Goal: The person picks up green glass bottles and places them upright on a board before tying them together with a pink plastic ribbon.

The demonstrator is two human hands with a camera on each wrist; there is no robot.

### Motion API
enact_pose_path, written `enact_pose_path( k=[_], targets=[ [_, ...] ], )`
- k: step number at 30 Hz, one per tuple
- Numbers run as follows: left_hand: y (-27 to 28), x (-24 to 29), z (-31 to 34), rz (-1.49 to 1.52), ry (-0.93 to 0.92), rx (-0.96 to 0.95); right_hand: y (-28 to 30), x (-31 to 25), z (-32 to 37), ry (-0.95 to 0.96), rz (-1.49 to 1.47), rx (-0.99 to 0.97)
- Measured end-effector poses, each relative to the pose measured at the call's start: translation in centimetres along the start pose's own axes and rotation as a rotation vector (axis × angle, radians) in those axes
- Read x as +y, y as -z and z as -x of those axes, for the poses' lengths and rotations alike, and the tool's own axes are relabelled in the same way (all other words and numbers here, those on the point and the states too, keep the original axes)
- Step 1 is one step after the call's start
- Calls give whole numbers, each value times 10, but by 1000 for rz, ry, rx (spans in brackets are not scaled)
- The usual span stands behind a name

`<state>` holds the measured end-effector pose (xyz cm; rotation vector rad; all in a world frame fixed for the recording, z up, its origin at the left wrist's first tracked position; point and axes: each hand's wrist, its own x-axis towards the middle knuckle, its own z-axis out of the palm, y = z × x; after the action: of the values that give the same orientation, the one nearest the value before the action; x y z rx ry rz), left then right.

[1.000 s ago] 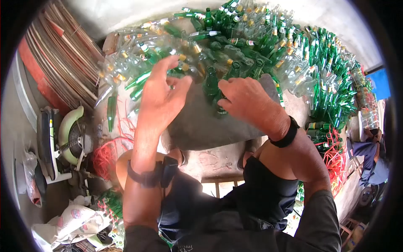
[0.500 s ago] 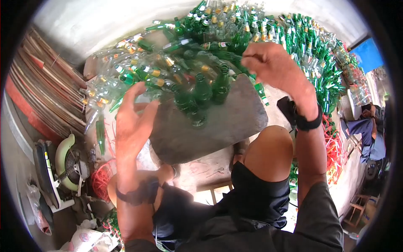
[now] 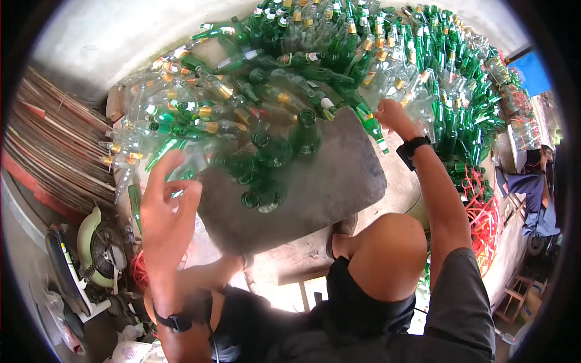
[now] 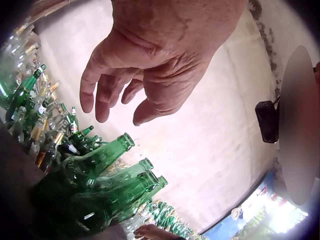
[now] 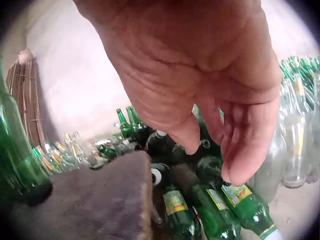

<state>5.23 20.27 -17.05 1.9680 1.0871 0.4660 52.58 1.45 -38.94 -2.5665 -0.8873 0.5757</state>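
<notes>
Left hand (image 3: 169, 221) and right hand (image 3: 396, 118) hover near green bottles (image 3: 305, 140) — fingers (image 4: 102, 105) apart, loosely bent.

Our loose dark grey short sleeve (image 3: 461, 296), our black shorts (image 3: 378, 287), our black right wristband (image 3: 417, 143) with a small boxy black attachment (image 3: 405, 157), our dark left wristband (image 3: 174, 322)

Head view high above the fingers (image 3: 162, 168), facing down, wrist views close behind them, facing past, all sharing green bottles (image 3: 305, 138)

Right fingers (image 3: 394, 117) now beyond slab (image 3: 327, 193)
</notes>
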Motion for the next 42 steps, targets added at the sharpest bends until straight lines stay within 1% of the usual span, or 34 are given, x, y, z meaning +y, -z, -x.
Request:
enact_pose_path(
  k=[1,2,4,5,6,8,9,11,12,14,17,18,21,23,25,29,31,32,34,35,37,42],
  targets=[
    [1,0,-2,-4,4,1,-11,9,-11,16,103,29],
    [2,-1,-4,-35,36,0,-21,19,-22,16,101,26],
    [0,-2,-5,-43,103,21,-37,33,-39,55,171,96],
    [0,-1,-6,-44,106,19,-43,40,-49,74,206,131],
    [0,2,-7,-62,155,26,-46,40,-57,74,206,128],
    [0,8,-10,-89,230,35,-52,38,-76,145,187,169],
    [-1,4,-11,-92,234,35,-55,37,-86,146,185,165],
    [-1,-6,-13,-52,114,58,-61,36,-105,275,211,203],
    [-2,-7,-14,-54,118,60,-62,29,-111,277,208,199],
    [-2,-2,-16,-58,142,63,-62,16,-123,201,274,138],
    [-5,1,-17,-34,185,54,-71,12,-143,246,293,179],
    [-4,2,-17,-40,191,56,-74,8,-151,230,350,175],
    [-4,3,-21,-53,235,53,-78,3,-165,220,393,111],
    [-4,2,-24,-54,259,82,-86,6,-176,208,409,115],
    [-3,-4,-25,-41,247,83,-92,10,-187,200,468,86],
    [-3,-3,-28,-38,220,54,-99,14,-190,215,470,130],
    [-4,-6,-28,-31,225,60,-101,22,-189,315,378,211],
    [-3,-8,-28,-23,221,68,-102,26,-189,316,378,211],
    [-1,-9,-27,-37,191,48,-102,31,-192,401,329,234],
    [1,-9,-25,-54,162,25,-100,30,-191,402,331,236],
    [0,-9,-23,-61,164,38,-98,25,-186,447,283,263],
    [2,-3,-17,-48,153,55,-85,10,-167,413,229,309]
  ],
)
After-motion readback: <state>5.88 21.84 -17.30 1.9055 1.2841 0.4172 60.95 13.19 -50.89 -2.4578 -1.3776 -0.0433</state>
